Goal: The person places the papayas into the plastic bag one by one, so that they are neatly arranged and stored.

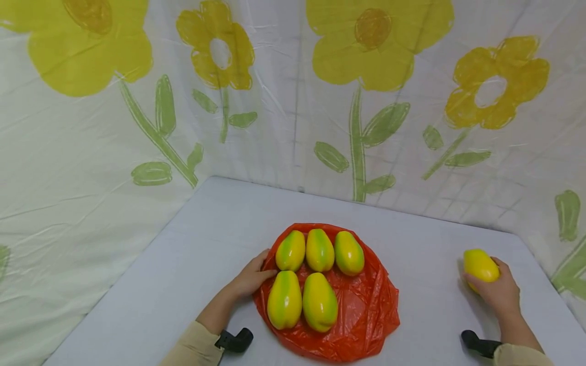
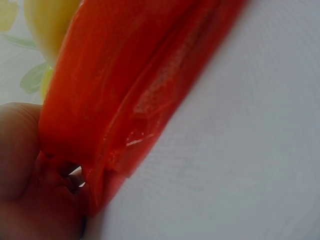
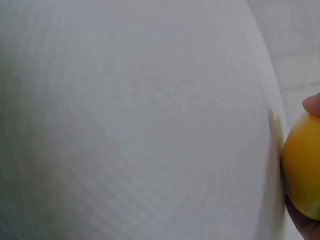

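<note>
A red plastic bag (image 1: pixel 359 310) lies spread in a rough round on the table, its rim raised in the left wrist view. Several glossy yellow-green papayas (image 1: pixel 285 300) rest on it in two rows, three at the back and two in front. My left hand (image 1: pixel 251 277) grips the bag's left edge, thumb on the near side and the other fingers mostly hidden behind the plastic (image 2: pixel 110 100). Far to the right, my right hand (image 1: pixel 501 291) holds another papaya (image 1: pixel 480 265), fingers wrapped round its side, close over the table. The right wrist view catches only part of that papaya (image 3: pixel 304 165).
The table (image 1: pixel 220 218) has a white cover. Behind it and at the left hangs a white sheet (image 1: pixel 284 127) printed with yellow flowers. Black wrist cameras sit on both wrists, the left one (image 1: pixel 238 340) close beside the bag.
</note>
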The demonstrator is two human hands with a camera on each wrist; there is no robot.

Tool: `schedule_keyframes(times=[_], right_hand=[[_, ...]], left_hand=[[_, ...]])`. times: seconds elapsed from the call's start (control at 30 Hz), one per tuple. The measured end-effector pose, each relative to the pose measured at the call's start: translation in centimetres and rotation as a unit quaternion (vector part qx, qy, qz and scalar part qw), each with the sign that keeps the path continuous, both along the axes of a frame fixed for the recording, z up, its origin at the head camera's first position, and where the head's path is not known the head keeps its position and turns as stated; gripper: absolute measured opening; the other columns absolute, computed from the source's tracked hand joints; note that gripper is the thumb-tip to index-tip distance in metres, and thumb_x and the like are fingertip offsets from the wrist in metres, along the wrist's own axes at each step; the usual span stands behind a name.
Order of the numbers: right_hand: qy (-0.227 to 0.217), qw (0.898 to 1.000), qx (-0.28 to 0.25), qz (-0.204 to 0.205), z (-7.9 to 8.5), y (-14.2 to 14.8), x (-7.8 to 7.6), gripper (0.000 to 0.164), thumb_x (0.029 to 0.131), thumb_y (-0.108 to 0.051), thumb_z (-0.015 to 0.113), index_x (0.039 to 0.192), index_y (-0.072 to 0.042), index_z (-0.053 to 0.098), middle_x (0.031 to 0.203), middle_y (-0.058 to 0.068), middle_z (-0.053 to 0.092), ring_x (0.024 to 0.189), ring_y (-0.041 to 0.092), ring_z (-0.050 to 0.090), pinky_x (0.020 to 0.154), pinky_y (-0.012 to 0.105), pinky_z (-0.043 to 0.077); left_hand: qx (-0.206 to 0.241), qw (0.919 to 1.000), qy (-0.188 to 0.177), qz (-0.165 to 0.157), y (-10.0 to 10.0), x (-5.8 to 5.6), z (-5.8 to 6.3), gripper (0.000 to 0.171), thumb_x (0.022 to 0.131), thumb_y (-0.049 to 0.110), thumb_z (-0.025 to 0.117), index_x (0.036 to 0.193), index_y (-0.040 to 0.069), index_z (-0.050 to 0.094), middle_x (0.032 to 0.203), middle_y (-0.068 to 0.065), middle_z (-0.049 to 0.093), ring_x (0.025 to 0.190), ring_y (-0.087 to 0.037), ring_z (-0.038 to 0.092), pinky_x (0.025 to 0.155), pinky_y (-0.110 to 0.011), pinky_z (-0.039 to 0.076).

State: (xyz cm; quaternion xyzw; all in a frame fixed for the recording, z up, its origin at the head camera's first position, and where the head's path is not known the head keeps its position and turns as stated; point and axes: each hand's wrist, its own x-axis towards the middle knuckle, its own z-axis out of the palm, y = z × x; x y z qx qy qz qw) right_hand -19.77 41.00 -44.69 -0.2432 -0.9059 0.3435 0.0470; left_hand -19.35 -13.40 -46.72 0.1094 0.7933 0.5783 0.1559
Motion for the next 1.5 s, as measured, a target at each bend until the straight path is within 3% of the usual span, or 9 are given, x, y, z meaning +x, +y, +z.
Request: schedule_keyframes(times=[0.4, 0.77, 1.07, 1.5], right_hand=[[-0.002, 1.000, -0.001, -0.019, -0.1, -0.3, 0.4, 0.088, 0.084, -0.031, 0.061, 0.147, 0.000, 0.009, 0.142, 0.033, 0.025, 0.116, 0.049, 0.032, 0.089, 0.060, 0.034], [0.010, 1.000, 0.011, -0.015, 0.9, -1.4, 0.4, 0.086, 0.084, -0.031, 0.061, 0.147, 0.000, 0.012, 0.140, 0.033, 0.027, 0.115, 0.048, 0.034, 0.088, 0.059, 0.035], [0.003, 0.999, 0.022, 0.026, 2.2, -3.8, 0.9, 0.090, 0.083, -0.036, 0.063, 0.147, 0.000, 0.011, 0.139, 0.035, 0.027, 0.113, 0.049, 0.034, 0.082, 0.059, 0.037], [0.044, 0.992, 0.037, 0.108, 4.2, -8.6, 3.4, 0.088, 0.081, -0.035, 0.068, 0.145, -0.001, 0.018, 0.131, 0.032, 0.037, 0.100, 0.044, 0.043, 0.067, 0.045, 0.047]], left_hand=[[-0.006, 1.0000, 0.002, 0.000, 0.0, 0.0, 0.0, 0.045, 0.093, 0.014, 0.051, 0.136, 0.011, 0.037, 0.126, -0.013, 0.052, 0.094, -0.019, 0.059, 0.080, -0.036, 0.057], [-0.016, 0.9998, 0.006, 0.006, 0.1, 0.0, -0.1, 0.045, 0.092, 0.013, 0.051, 0.136, 0.012, 0.037, 0.127, -0.012, 0.052, 0.096, -0.019, 0.058, 0.082, -0.036, 0.056], [-0.012, 0.9999, 0.003, 0.005, 0.1, 0.0, -0.2, 0.044, 0.092, 0.013, 0.051, 0.134, 0.011, 0.038, 0.126, -0.012, 0.053, 0.095, -0.019, 0.058, 0.082, -0.035, 0.056], [-0.010, 0.9999, 0.002, 0.005, 0.0, 0.0, -0.2, 0.045, 0.093, 0.015, 0.051, 0.135, 0.012, 0.038, 0.127, -0.012, 0.052, 0.096, -0.019, 0.058, 0.083, -0.035, 0.056]])
